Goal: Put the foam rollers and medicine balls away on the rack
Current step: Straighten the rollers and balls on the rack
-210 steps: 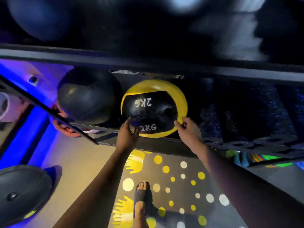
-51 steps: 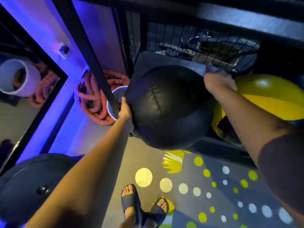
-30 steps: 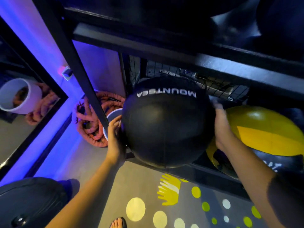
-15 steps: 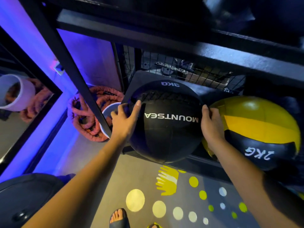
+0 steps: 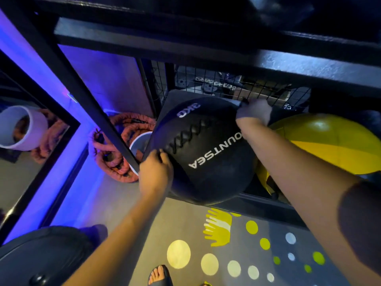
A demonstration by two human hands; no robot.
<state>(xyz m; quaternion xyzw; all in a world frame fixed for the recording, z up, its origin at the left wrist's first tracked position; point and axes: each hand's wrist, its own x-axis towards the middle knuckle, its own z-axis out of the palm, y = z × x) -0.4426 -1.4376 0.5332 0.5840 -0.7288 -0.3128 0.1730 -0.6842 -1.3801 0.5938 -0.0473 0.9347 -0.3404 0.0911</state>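
Observation:
A black 3 kg medicine ball (image 5: 204, 149) with white lettering and stitched laces rests on the lower shelf of the black rack (image 5: 257, 205). My left hand (image 5: 155, 172) grips its near left side. At the ball's far upper right edge, my right hand (image 5: 253, 113) holds it, close to the wire mesh back. A yellow and black medicine ball (image 5: 329, 143) sits on the same shelf just to the right, touching the black one. No foam rollers can be made out.
A rack upright (image 5: 78, 87) slants down just left of the ball. Behind it lie an orange battle rope (image 5: 115, 162) and a white bucket (image 5: 140, 145). A mirror (image 5: 26, 141) stands at left, a black round object (image 5: 41, 259) at bottom left, a dotted floor mat (image 5: 237, 259) below.
The black ball has rotated on the shelf, its lettering now slanting. My right hand moved up to the ball's far top edge; my left hand slid down its near left side.

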